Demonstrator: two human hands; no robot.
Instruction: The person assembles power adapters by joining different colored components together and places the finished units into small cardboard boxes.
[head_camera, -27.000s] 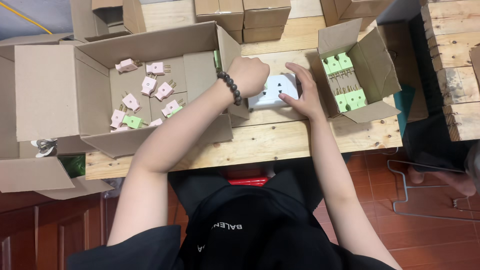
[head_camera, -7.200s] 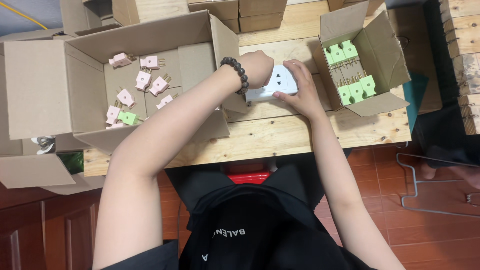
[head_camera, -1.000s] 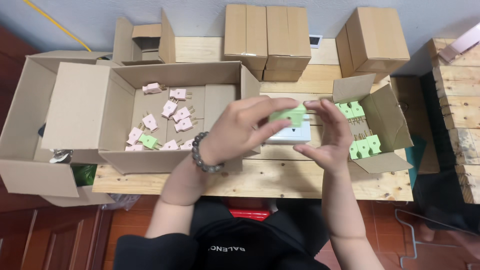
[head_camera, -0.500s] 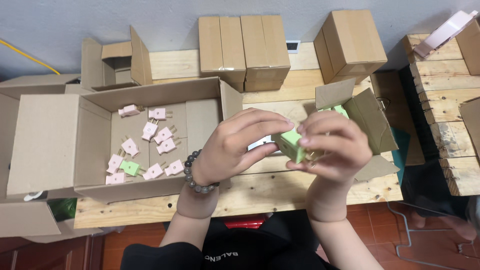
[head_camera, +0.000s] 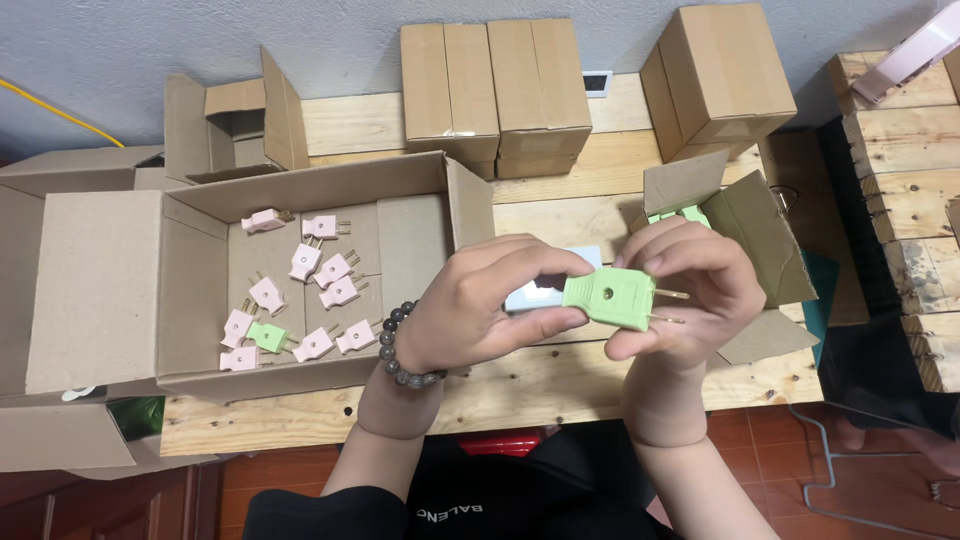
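Plug: green plug (head_camera: 608, 298) held above the surface (head_camera: 520, 385), prongs pointing right, screw face up for viewing.
Left hand (head_camera: 480, 310): grip pinches plug's left end.
Right hand (head_camera: 690, 290): fingers curl behind plug, steadying it.
Box (head_camera: 200, 300): open, holding loose pink plugs (head_camera: 320, 275).

— How are the hands placed?
— Both raised together over the worktop's front edge. The left hand (head_camera: 480, 315) pinches with thumb and fingers; the right hand (head_camera: 690, 290) curls closed opposite it, fingertips nearly meeting.
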